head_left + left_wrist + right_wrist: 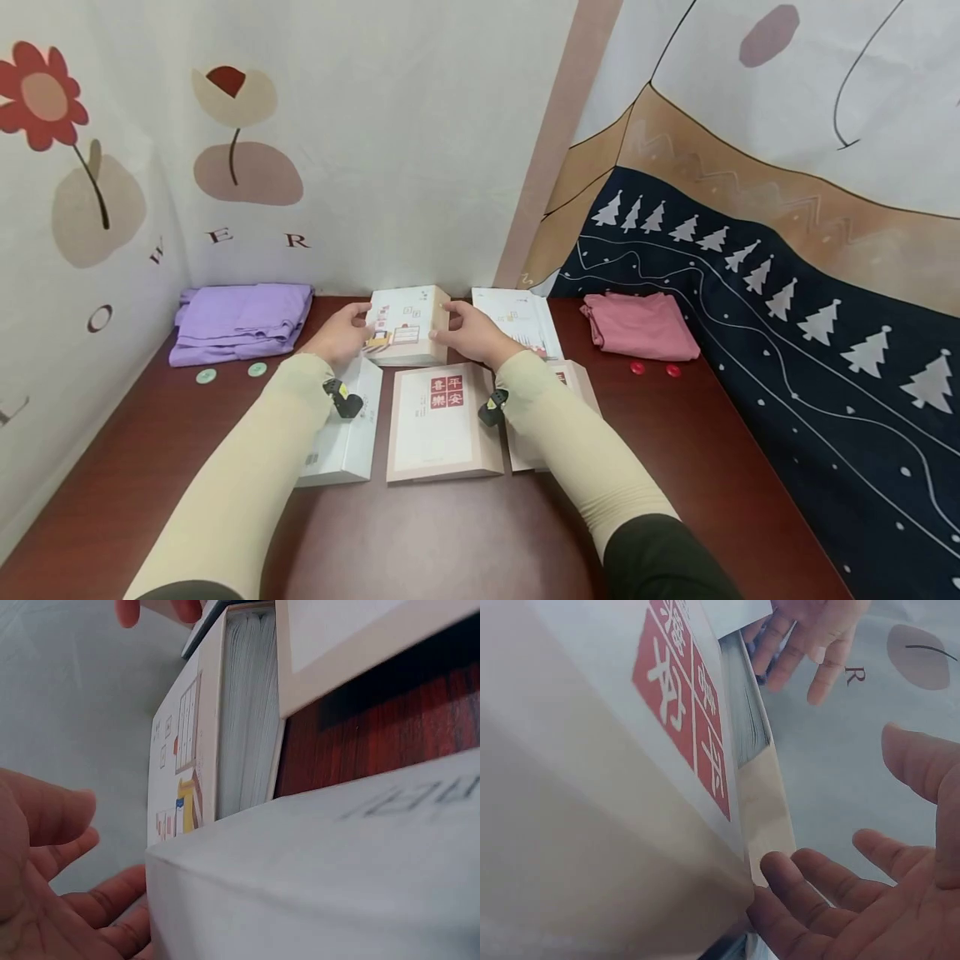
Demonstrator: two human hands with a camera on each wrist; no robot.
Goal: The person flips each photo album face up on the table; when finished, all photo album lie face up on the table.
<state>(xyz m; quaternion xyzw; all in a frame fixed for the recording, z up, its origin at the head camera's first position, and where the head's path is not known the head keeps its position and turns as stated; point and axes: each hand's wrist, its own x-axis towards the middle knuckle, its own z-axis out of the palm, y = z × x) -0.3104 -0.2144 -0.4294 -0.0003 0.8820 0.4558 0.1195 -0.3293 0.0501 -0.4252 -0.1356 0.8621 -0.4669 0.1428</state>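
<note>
Both hands flank a thick white book (405,323) with small drawings on its cover, lying in the back row. My left hand (339,335) is at its left side; in the left wrist view that hand (52,877) has its thumb apart from the book and its fingers loosely extended. At the right side is my right hand (480,335); the right wrist view shows that hand (885,900) with spread fingers, fingertips right at the book's corner. Nearer me lie a white book (358,429) under the left wrist and a beige-edged book (432,442) with red square characters.
At the back right lies another white book (517,317); a beige book (581,387) is partly hidden by the right forearm. Folded purple cloth (240,325) with green buttons (257,369) is left, folded pink cloth (641,327) with red buttons (637,367) right. Printed curtains (405,150) border the table.
</note>
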